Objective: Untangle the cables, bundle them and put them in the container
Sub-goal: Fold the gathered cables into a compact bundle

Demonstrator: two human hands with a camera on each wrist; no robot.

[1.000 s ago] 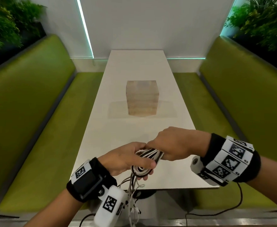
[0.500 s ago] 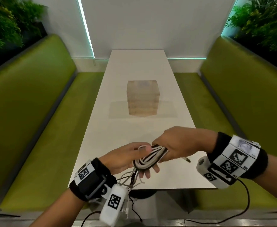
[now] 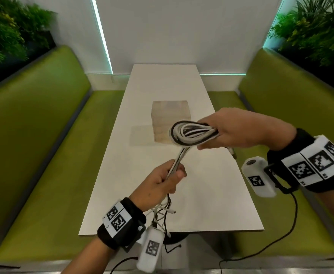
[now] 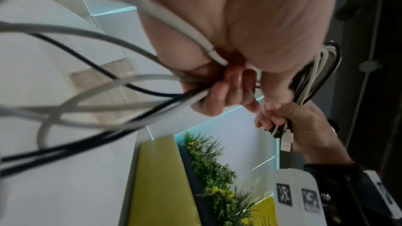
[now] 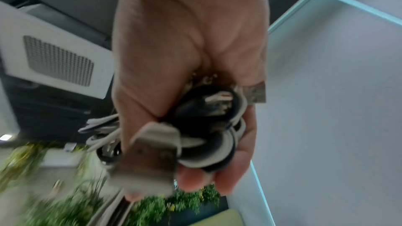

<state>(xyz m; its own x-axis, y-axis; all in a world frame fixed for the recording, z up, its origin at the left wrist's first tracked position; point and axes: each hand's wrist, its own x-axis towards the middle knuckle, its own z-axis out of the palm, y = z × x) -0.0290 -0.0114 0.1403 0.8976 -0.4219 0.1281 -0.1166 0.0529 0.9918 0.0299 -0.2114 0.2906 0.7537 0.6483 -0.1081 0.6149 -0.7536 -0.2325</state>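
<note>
My right hand grips a coiled bundle of white and black cables, raised above the white table. From the coil, several strands run down into my left hand, which grips them in a fist. Loose cable ends dangle below that fist near the table's front edge. In the right wrist view the coil fills my palm, with metal USB plugs sticking out. In the left wrist view my fingers curl round the strands. The clear container stands mid-table, behind the coil.
Green bench seats flank the table on both sides, with plants behind their backs. A white wall closes the far end. Black wrist-camera leads hang below the table's front edge.
My right hand lifted the coil up and to the right, away from my left hand. The strands between the two hands now stretch out straight. My left hand stayed low, gripping them.
</note>
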